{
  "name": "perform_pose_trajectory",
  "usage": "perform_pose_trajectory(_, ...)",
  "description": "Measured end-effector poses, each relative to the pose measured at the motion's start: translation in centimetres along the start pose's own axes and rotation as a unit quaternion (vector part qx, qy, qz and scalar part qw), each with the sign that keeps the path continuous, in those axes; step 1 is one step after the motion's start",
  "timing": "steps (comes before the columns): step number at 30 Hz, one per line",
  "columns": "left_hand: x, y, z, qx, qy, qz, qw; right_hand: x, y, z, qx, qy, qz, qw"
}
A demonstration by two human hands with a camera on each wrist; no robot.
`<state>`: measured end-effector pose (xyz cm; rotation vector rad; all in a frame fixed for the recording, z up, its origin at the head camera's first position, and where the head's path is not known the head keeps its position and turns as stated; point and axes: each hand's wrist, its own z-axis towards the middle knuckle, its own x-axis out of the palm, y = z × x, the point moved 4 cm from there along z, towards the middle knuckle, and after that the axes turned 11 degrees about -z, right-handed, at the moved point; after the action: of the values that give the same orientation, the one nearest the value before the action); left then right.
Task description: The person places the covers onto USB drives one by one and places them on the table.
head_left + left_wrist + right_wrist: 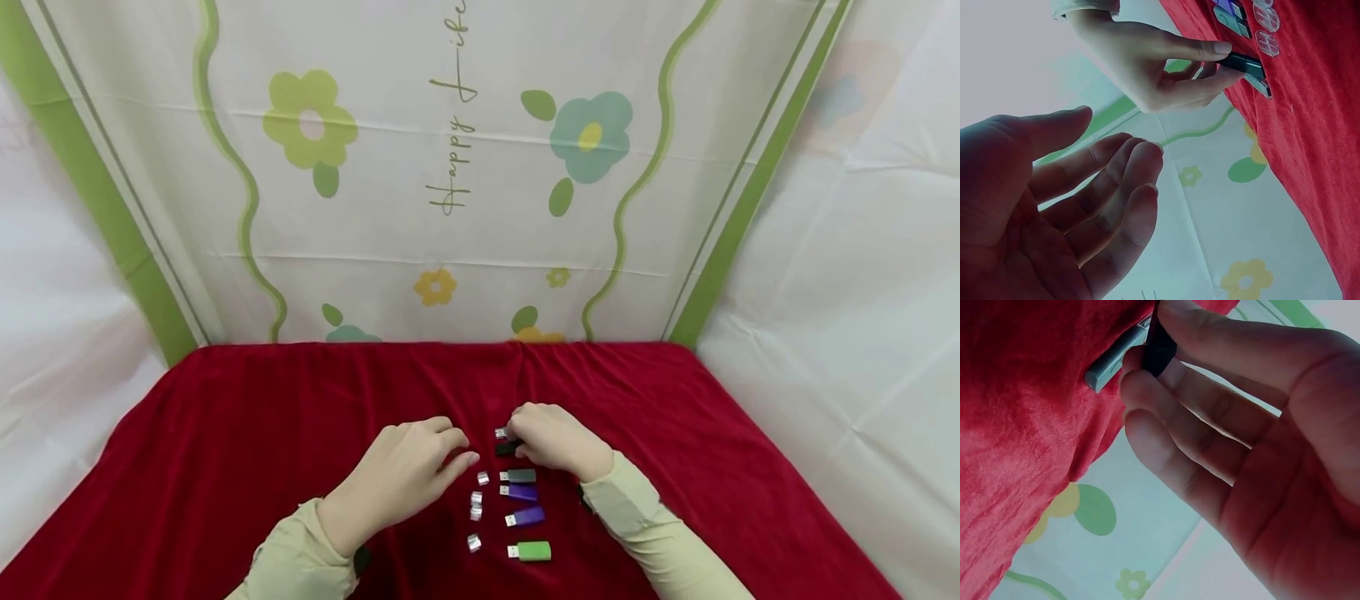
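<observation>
My right hand (558, 437) pinches a black USB stick (1244, 64) between thumb and fingers, at the far end of a column of sticks. Right beside it lies a grey USB stick (1113, 362) on the red cloth, partly hidden by that hand in the head view. My left hand (408, 471) hovers to the left with loosely bent fingers and nothing in it. Closer to me in the column are another grey stick (521, 476), two purple sticks, the nearer one (529, 517) slightly tilted, and a green stick (534, 551). Their metal plugs point left.
Several small clear plastic pieces (476, 498) lie in a loose column left of the sticks. Red cloth (300, 417) covers the table. Behind it hangs a white curtain (390, 192) with printed flowers, and pale fabric walls stand on both sides.
</observation>
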<state>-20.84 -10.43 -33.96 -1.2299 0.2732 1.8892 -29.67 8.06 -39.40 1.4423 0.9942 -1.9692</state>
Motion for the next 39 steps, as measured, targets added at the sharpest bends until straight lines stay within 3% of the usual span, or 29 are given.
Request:
perform_pose_trajectory(8, -0.2, 0.2, 0.1, -0.006, 0.006, -0.001, 1.0, -0.3, 0.1, 0.0, 0.019, -0.016, -0.002, 1.0)
perform_pose_trajectory(14, -0.2, 0.5, -0.1, -0.015, 0.01, 0.007, 0.9998, -1.6, 0.3, 0.4, 0.037, 0.013, 0.011, 0.999)
perform_pose_trajectory(19, -0.3, 0.6, -0.3, -0.026, 0.014, 0.006, 0.9995, -2.6, 1.0, 0.0, -0.012, 0.037, 0.026, 0.999)
perform_pose_trajectory(25, -0.4, 0.6, -0.3, -0.029, 0.019, 0.001, 0.9994, -2.1, 1.7, -0.8, -0.077, 0.056, -0.002, 0.995)
perform_pose_trajectory(39, 0.5, 0.3, -0.3, -0.026, 0.039, -0.02, 0.9987, -0.6, 2.7, -1.0, -0.103, 0.039, -0.052, 0.993)
